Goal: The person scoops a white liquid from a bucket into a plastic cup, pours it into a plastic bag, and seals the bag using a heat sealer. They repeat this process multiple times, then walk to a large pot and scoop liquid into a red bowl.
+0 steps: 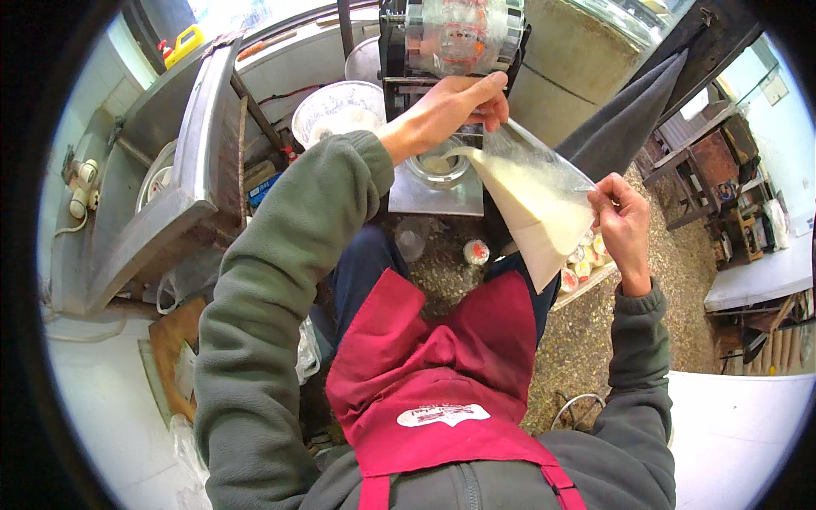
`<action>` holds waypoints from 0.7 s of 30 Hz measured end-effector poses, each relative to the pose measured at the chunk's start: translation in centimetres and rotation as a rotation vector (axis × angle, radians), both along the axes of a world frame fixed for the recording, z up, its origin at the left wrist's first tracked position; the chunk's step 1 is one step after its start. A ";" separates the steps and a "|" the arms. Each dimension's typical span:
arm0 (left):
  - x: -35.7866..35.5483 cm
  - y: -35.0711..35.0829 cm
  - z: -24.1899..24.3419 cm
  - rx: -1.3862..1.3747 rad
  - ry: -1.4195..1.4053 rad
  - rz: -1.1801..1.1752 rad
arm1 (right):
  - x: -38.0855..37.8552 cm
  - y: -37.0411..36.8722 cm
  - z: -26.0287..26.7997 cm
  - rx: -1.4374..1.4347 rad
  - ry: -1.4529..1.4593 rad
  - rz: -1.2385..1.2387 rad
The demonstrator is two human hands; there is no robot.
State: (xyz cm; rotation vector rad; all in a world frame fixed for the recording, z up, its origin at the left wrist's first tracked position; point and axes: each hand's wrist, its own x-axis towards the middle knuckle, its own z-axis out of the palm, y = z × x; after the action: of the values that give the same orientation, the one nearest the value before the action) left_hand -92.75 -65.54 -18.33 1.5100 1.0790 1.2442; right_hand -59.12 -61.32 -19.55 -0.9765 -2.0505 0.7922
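Note:
A clear plastic bag (pixel 542 204) of pale, fine granules hangs tilted between my two hands. My left hand (pixel 468 105) pinches the bag's upper edge near its mouth, fingers curled. My right hand (pixel 619 220) grips the far right corner of the bag. A thin stream of granules (pixel 460 152) runs out of the mouth to the left. It falls into a cup (pixel 437 164) seated in the round metal ring of a cup-sealing machine (pixel 435 199). Some pale material shows inside the cup.
A roll of printed clear film (pixel 462 38) sits atop the machine. Left of it are a white bowl (pixel 341 108) and a metal sink (pixel 204 153). Below stand a clear cup (pixel 410 243) and a lidded cup (pixel 476 252). Several lidded cups (pixel 581 264) lie at right, beneath a grey towel (pixel 628 115).

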 end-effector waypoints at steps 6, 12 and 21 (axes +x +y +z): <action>-0.1 0.0 -1.5 -0.026 -0.035 -0.014 | -0.2 -0.1 -1.0 0.018 -0.011 0.011; -0.2 0.5 -1.1 -0.040 -0.001 -0.009 | -0.1 0.3 -1.0 0.001 0.010 0.014; -0.2 0.5 -0.8 0.013 0.002 -0.008 | 0.0 1.0 -0.6 0.017 0.003 0.009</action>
State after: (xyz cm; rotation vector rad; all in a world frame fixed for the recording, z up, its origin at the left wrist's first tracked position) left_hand -92.98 -65.09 -19.18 1.5245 1.0665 1.2467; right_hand -59.12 -60.28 -20.14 -0.9562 -2.0575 0.7790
